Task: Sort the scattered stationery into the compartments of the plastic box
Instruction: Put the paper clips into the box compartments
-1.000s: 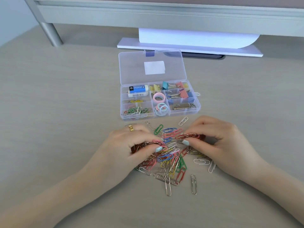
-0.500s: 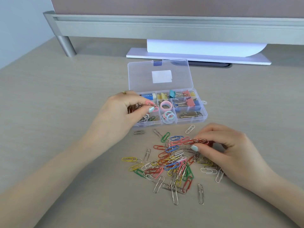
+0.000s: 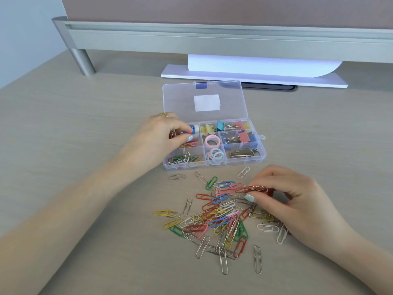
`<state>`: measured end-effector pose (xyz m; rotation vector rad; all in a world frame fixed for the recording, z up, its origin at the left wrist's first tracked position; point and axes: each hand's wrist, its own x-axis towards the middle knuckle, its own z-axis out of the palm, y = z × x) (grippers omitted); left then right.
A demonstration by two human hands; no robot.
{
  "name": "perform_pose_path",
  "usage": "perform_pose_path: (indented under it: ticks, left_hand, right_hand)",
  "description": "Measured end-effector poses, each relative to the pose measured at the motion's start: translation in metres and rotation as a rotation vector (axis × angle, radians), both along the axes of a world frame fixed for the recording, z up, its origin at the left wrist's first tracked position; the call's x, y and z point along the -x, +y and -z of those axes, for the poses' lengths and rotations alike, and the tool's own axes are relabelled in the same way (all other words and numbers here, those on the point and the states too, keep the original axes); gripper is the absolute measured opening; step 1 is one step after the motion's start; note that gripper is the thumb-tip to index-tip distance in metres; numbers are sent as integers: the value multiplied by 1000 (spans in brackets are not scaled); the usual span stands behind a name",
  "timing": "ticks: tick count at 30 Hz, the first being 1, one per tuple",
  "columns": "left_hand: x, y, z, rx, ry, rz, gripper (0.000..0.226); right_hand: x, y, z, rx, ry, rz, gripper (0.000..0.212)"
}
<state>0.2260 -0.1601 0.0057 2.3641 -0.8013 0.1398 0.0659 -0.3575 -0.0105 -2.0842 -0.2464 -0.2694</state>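
A clear plastic box (image 3: 263, 155) lies open on the desk, its lid (image 3: 180, 103) flat behind it. Its compartments hold an eraser (image 3: 195, 128), binder clips (image 3: 243, 137), pastel rings (image 3: 211, 141), a metal USB stick (image 3: 240, 153) and paper clips (image 3: 185, 158). My left hand (image 3: 161, 138) hovers over the box's left middle compartment, fingers pinched on a bunch of paper clips. A heap of coloured and silver paper clips (image 3: 221, 218) lies in front of the box. My right hand (image 3: 291, 199) rests at the heap's right side, pinching a row of red paper clips (image 3: 253, 189).
A white stand (image 3: 253, 78) with a curled paper sheet sits behind the box, under a grey metal rail (image 3: 212, 39) with a round leg (image 3: 81, 61) at the left. Single clips lie scattered around the heap.
My left hand lifted a bunch of clips from the heap and carried it up and left over the box's left compartments. My right hand stayed at the heap, holding red clips.
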Motion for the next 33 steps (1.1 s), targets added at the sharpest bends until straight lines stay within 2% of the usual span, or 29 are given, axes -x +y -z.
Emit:
perform_pose_path:
  ticks: [8, 15, 18, 22, 26, 33]
  left_hand:
    - [2, -9, -3, 145, 31, 10, 10]
    - [3, 6, -3, 169, -11, 28, 16]
    - [6, 26, 4, 115, -97, 74, 16]
    - [12, 42, 17, 3, -175, 145, 35]
    - [13, 40, 26, -14, -229, 124, 33]
    - [11, 41, 25, 202, -233, -146, 25]
  right_hand:
    - [0, -1, 1, 4, 33, 15, 15]
    - [0, -2, 1, 11, 26, 26, 16]
    - [-6, 2, -5, 15, 9, 21, 14]
    - [-29, 15, -17, 17, -42, -21, 16]
    - [-66, 36, -29, 11, -68, -28, 6]
    - [-126, 55, -18, 409, -168, -79, 14]
